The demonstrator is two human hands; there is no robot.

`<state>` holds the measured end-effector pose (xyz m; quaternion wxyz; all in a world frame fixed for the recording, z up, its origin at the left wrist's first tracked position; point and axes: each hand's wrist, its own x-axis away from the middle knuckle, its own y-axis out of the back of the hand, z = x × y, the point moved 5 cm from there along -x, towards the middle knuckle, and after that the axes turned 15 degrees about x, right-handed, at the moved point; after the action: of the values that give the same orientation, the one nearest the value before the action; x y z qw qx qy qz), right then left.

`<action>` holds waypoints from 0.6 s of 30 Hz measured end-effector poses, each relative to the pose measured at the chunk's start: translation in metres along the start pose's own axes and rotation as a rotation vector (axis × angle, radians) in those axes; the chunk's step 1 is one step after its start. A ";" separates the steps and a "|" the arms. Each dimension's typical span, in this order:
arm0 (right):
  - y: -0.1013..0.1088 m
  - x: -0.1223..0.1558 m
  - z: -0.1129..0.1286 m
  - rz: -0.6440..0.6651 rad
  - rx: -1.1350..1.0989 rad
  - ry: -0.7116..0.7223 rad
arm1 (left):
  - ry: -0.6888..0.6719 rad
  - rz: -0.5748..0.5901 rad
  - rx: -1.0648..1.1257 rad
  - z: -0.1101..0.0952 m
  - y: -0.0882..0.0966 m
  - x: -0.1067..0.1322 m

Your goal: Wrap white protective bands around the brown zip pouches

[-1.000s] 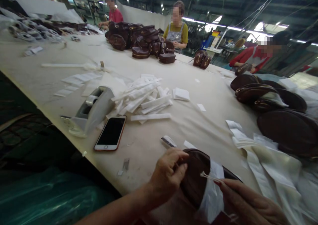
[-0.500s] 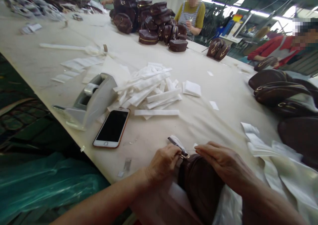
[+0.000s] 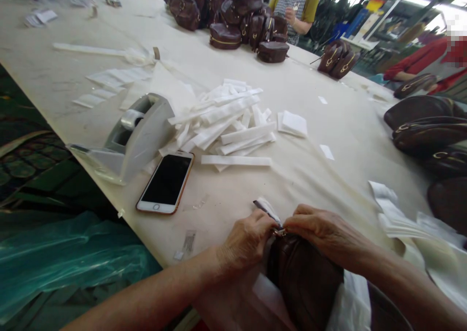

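Observation:
A dark brown leather bag (image 3: 302, 277) lies at the near edge of the table, partly under my forearms. My left hand (image 3: 250, 236) is closed at its upper left corner, pinching a dark strap (image 3: 268, 211) partly wrapped in white material. Gold-coloured metal hardware (image 3: 280, 232) shows between my two hands. My right hand (image 3: 321, 229) has its fingers pressed together on the bag's top edge, close to the hardware; the fingertips' exact hold is hidden. White wrapping (image 3: 350, 302) lies against the bag's right side.
A phone (image 3: 166, 182) and a tape dispenser (image 3: 140, 131) stand at left, beside piled white strips (image 3: 229, 119). Brown bags (image 3: 226, 14) are heaped at the back, with more bags (image 3: 430, 121) at right near white sheets (image 3: 412, 233). Two people are across the table.
My right hand has gone from lying flat over the bag's top to closing its fingertips by the hardware. The left keeps its pinch. The view has shifted slightly downward.

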<state>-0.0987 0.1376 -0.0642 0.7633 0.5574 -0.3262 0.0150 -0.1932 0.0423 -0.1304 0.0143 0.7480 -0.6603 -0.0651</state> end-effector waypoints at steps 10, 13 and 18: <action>-0.001 -0.014 0.014 0.071 0.159 0.089 | -0.031 -0.124 0.118 -0.007 0.007 0.009; -0.003 -0.015 0.014 0.053 0.152 0.103 | -0.020 -0.111 0.104 -0.002 0.000 0.007; -0.002 -0.013 0.011 0.033 0.116 0.080 | 0.058 -0.124 0.228 0.002 0.003 0.004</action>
<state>-0.1134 0.1315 -0.0704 0.7418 0.5942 -0.3032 0.0689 -0.1961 0.0384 -0.1327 -0.0556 0.7857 -0.6154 0.0311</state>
